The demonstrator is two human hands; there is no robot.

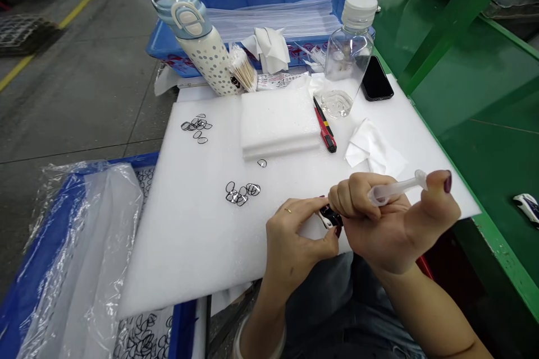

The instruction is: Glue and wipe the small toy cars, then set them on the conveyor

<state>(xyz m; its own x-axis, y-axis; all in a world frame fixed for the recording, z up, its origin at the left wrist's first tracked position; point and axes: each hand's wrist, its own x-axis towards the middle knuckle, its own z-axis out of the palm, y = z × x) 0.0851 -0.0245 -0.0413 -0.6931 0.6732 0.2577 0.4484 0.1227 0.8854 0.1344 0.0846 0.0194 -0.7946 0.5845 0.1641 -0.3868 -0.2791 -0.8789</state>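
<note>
While both hands are raised over the near edge of the white foam sheet (189, 247), the piece under work, a small glossy black-and-white part (329, 217), sits between them. The left hand (292, 235) is clamped on it with thumb and forefinger. The right hand (391, 230) is closed around a translucent plastic syringe-like tool (396, 189), thumb against its end, curled fingers beside the part; the tool's tip is hidden.

Progress, as judged: work on this part appears under way and unfinished, since the tool is held up to it. Whether anything has been applied cannot be determined. Thin black rings lie loose on the foam in an upper cluster (202, 140) and a nearer cluster (238, 202), one ring (261, 166) apart from both. More show in the blue bin (184, 325), so plenty appear unused. A similar white-and-black part (528, 206) rests on the green surface (497, 179) at right; its condition is unconfirmed.
</note>
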